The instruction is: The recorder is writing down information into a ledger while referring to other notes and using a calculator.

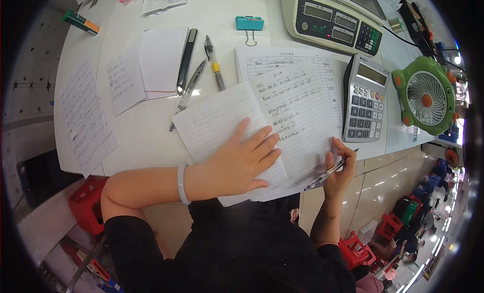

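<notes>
An open lined notebook (262, 126) is laid near the front edge of the white table (227, 21), partly over a printed form (282, 58). The left hand (242, 159) is pressed flat on the notebook's blank left page, fingers spread and nothing gripped; a pale bangle (181, 183) is worn on its wrist. The right hand (339, 169) is seen at the notebook's right edge, right at the table's front edge, with fingers curled around a pen (327, 172) that is held slanted, its tip pointing toward the table's right side. The right page is covered with handwritten lines.

Just right of the notebook, a grey desk calculator (365, 99) is placed, and behind it, toward the back edge, a weighing scale with a keypad (335, 21) is set. A green desk fan (426, 94) is stood toward the right edge. Behind the notebook, a teal binder clip (249, 25) is seen, with a yellow-banded pen (214, 63), a utility knife (185, 61) and a second pen (189, 94) laid side by side to its left. Loose handwritten sheets (85, 116) are spread along the left edge. A red stool (85, 205) is visible below the table's front left.
</notes>
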`<state>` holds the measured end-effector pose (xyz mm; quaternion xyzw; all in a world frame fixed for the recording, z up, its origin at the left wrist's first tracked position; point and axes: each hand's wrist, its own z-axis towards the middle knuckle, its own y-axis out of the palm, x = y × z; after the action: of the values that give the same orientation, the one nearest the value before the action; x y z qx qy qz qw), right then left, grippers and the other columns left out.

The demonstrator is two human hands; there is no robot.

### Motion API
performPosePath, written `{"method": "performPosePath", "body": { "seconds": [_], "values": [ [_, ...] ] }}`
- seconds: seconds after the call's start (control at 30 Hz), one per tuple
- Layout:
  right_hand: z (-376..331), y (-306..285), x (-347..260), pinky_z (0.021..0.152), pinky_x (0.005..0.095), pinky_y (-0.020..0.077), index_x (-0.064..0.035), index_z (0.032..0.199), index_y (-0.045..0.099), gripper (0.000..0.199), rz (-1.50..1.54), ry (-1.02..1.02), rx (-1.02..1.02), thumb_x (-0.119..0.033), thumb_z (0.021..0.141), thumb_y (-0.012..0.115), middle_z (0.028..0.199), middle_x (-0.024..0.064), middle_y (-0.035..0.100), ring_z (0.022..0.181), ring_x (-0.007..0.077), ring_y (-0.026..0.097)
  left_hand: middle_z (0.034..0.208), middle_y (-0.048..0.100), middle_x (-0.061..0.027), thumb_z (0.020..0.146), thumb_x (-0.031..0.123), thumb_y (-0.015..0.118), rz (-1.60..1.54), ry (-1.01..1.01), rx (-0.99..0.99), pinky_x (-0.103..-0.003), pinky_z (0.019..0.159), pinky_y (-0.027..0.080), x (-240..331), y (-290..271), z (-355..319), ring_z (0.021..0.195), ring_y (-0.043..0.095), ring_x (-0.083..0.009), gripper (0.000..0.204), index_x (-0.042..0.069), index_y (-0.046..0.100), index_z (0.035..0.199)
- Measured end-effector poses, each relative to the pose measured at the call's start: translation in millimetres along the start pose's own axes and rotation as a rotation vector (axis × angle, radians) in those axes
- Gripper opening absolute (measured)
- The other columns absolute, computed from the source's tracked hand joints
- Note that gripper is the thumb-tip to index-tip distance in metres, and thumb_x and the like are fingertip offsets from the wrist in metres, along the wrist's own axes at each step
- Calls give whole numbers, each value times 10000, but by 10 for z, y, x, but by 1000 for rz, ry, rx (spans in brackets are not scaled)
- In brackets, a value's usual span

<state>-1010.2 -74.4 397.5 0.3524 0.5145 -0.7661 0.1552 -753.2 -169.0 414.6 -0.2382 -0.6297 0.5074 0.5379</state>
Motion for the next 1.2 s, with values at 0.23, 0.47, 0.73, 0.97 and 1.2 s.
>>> {"method": "performPosePath", "body": {
  "seconds": [0.23, 0.47, 0.73, 0.97, 1.2],
  "values": [
    [140, -24, -38, 874, 368, 443, -43, 783, 413, 239, 194, -110, 29, -113, 863, 627, 828, 133, 673, 963, 270, 614, 1264, 479, -123, 796, 531, 575, 77, -30, -9, -724, 948, 171, 59, -13, 28, 1276, 356, -304, 533, 97, 562, 1106],
    [307, 178, 28, 893, 370, 414, -31, 1036, 398, 529, 497, -1, -151, -549, 927, 384, 853, 168, 644, 858, 230, 604, 1246, 481, -136, 785, 563, 567, 92, -56, -53, -749, 912, 179, 57, -17, 9, 1270, 355, -319, 553, 117, 551, 1112],
    [334, 231, 105, 860, 353, 434, -23, 1020, 431, 483, 551, -8, -106, -498, 937, 409, 834, 155, 640, 847, 221, 602, 1304, 416, -174, 755, 620, 554, 74, -70, -6, -754, 922, 147, 56, 105, -7, 1286, 314, -351, 667, 186, 507, 1260],
    [324, 252, 85, 860, 366, 445, -19, 1010, 441, 519, 500, 7, -101, -529, 919, 424, 816, 156, 643, 848, 239, 612, 1341, 348, -301, 727, 620, 577, 62, -149, 91, -570, 942, 293, 6, -28, 1, 1185, 361, -348, 636, 150, 556, 1154],
    [316, 265, 78, 865, 367, 441, -19, 1003, 450, 531, 486, 14, -91, -542, 912, 426, 803, 148, 649, 855, 239, 612, 1342, 360, -336, 709, 582, 612, 170, -221, 40, -300, 636, 360, -71, -81, 21, 744, 470, -239, 519, 122, 541, 937]
  ]
}}
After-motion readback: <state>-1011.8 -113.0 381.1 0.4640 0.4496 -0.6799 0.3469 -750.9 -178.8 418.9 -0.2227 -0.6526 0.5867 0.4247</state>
